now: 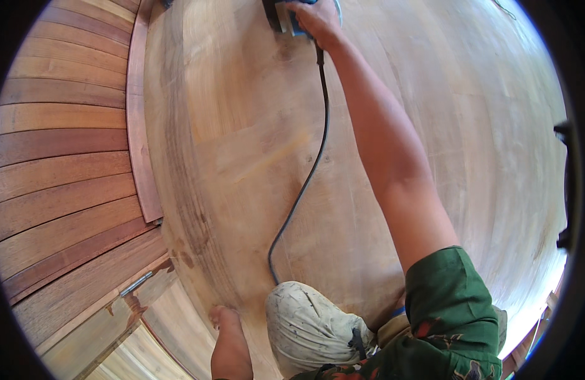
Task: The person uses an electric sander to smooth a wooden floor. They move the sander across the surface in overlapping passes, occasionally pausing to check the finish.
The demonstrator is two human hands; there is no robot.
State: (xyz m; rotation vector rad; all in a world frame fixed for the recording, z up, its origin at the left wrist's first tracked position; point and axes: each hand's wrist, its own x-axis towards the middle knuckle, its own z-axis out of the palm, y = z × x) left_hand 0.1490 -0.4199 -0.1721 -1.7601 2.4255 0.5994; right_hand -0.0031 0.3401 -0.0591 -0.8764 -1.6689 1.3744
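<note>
At the top centre my right hand (318,18) grips a blue and dark power sander (284,14), which sits on a broad, pale wooden surface (235,158), my arm stretched out toward it. A black cord (315,158) runs down from the tool and disappears behind my knee (302,323), which is in light, stained trousers. At the lower left, beside that knee, my left hand (224,315) rests on the wood with its fingers apart, slightly blurred and holding nothing that I can see.
Reddish slatted boards (64,117) edged by a narrow plank (139,120) run along the left side. Below them are a metal hinge-like fitting (135,284) and paler wooden panels (169,316). Some loose items show at the lower right rim, too small to make out.
</note>
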